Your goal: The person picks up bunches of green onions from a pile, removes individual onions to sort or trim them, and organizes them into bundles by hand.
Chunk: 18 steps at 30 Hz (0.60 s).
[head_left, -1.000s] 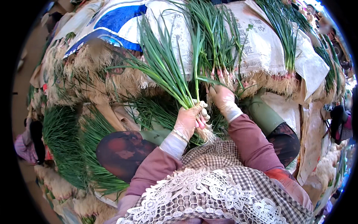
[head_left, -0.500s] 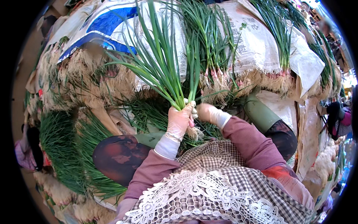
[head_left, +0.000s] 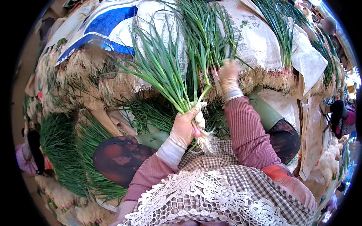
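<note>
My left hand [head_left: 185, 126], in a thin pale glove, is wrapped round a bunch of scallions [head_left: 166, 75] just above the bulbs. The long green leaves fan up and away, while pinkish bulbs and white roots [head_left: 204, 142] hang below the fist. One stem bends sharply near the thumb. Farther off and to the right, my right hand [head_left: 229, 75] is over the root end of a loose pile of scallions [head_left: 209, 41] lying on a white sack. Its fingers are blurred and partly hidden, so I cannot tell whether they grip a stem.
White woven sacks [head_left: 250, 41] and a blue-and-white one [head_left: 109, 28] cover stacked scallions, whose roots [head_left: 86, 71] face me. More scallions [head_left: 60, 150] lie to my left. My knees [head_left: 120, 160] frame the near space. Other people show at both edges.
My right hand has left the held bunch and reached forward and right to the loose pile. My left hand still grips the bunch, now slightly lower, with more roots showing.
</note>
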Available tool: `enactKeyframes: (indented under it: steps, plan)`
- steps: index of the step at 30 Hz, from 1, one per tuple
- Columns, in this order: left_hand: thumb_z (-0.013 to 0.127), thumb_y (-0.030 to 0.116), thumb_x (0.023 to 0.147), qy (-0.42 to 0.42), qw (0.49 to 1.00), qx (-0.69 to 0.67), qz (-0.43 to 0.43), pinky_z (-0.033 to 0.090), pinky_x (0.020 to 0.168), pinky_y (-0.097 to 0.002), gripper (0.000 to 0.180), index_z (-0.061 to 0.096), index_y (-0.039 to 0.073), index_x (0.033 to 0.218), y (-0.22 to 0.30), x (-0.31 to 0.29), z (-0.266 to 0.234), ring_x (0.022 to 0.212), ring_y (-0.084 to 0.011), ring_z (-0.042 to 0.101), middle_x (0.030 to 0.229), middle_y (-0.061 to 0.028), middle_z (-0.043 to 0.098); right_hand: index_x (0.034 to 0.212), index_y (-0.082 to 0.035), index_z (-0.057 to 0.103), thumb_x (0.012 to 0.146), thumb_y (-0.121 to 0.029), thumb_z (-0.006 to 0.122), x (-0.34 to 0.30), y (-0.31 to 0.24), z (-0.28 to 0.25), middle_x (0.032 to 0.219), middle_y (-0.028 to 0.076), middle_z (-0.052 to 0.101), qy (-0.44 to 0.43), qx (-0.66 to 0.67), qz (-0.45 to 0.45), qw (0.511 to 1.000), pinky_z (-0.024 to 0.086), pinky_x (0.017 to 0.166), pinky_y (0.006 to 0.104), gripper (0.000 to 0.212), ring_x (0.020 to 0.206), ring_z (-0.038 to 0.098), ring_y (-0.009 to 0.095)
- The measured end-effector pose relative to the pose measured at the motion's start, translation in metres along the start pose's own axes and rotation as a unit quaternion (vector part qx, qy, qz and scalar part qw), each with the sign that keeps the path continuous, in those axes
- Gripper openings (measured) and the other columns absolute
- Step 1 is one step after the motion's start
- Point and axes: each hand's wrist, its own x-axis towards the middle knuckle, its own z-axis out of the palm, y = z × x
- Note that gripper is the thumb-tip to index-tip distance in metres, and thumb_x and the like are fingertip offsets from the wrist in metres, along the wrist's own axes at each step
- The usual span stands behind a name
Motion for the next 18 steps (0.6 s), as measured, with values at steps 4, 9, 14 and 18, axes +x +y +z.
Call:
enactKeyframes:
  steps: [4, 9, 14, 18]
  plan:
    - [0.043, 0.018, 0.085, -0.029, 0.999, -0.033, -0.016, 0.037, 0.045, -0.0250, 0.031, 0.047, -0.005, 0.104, 0.005, -0.005, -0.010, 0.047, -0.0133, 0.043, 0.055, -0.0023, 0.045, 0.093, 0.000, 0.052, 0.086, -0.028, 0.041, -0.033, -0.009, -0.019, 0.047, -0.005, 0.039, -0.317, 0.187, 0.245, 0.897, 0.031, 0.034, 0.0169, 0.031, 0.036, 0.035, 0.005]
    - [0.043, 0.025, 0.085, -0.079, 0.996, -0.027, -0.035, 0.036, 0.045, -0.0251, 0.032, 0.050, -0.003, 0.099, -0.004, -0.002, -0.010, 0.046, -0.0134, 0.042, 0.054, -0.0023, 0.043, 0.101, 0.008, 0.048, 0.084, -0.027, 0.047, -0.081, 0.000, -0.006, 0.048, -0.002, 0.042, -0.517, 0.386, 0.250, 0.722, 0.033, 0.037, 0.0201, 0.038, 0.037, 0.037, 0.009]
    - [0.044, 0.031, 0.084, -0.077, 0.986, -0.148, -0.023, 0.030, 0.042, -0.0231, 0.034, 0.052, -0.001, 0.095, -0.002, -0.007, -0.008, 0.039, -0.0085, 0.033, 0.045, 0.0041, 0.035, 0.102, -0.001, 0.054, 0.079, -0.031, 0.050, -0.092, 0.012, 0.022, 0.102, 0.014, 0.056, -0.427, -0.409, -0.057, 0.804, 0.042, 0.076, 0.0292, 0.038, 0.093, 0.054, 0.022]
    - [0.052, 0.016, 0.080, -0.058, 0.992, -0.042, 0.105, 0.038, 0.039, -0.0242, 0.022, 0.051, -0.003, 0.090, 0.023, -0.017, 0.013, 0.036, -0.0098, 0.041, 0.042, 0.0022, 0.037, 0.102, -0.003, 0.052, 0.079, -0.031, 0.049, -0.129, 0.073, -0.006, 0.097, 0.014, 0.057, -0.648, -0.556, -0.073, 0.515, 0.043, 0.074, 0.0315, 0.036, 0.089, 0.055, 0.024]
